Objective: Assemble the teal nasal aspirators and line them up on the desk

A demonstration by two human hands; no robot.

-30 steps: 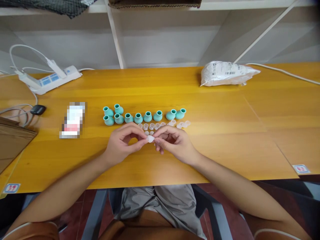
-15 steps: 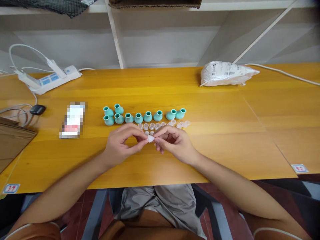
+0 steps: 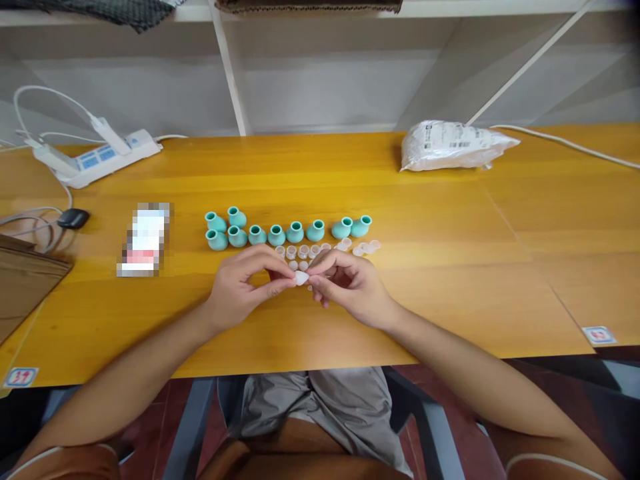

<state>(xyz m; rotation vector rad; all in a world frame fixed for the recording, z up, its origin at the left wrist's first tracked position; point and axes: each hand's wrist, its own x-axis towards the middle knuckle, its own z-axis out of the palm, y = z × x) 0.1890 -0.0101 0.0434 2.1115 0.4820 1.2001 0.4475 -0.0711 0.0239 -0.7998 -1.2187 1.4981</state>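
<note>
A small white cone-shaped piece [image 3: 301, 278] is pinched between both hands above the near part of the table. My left hand [image 3: 245, 279] is closed on its left side with thumb and forefinger, and my right hand [image 3: 350, 283] grips the right side the same way. Just beyond the fingers lie several small clear plastic cups [image 3: 304, 252] in a row, with whitish discs [image 3: 293, 265] in front, partly hidden by my hands. Behind them stand several teal rubber bulbs [image 3: 276, 235] with their round mouths facing up or tilted.
On the wooden table [image 3: 450, 280], a phone with a blurred screen [image 3: 145, 240] lies at left. A white power strip [image 3: 113, 157] with cables sits behind it. Cardboard [image 3: 30, 283] is at the left edge; a white plastic bag [image 3: 453, 147] rests at back right.
Both hands hold nearly the same pose around the small white piece. The view has shifted very slightly; nothing on the table has visibly moved.
</note>
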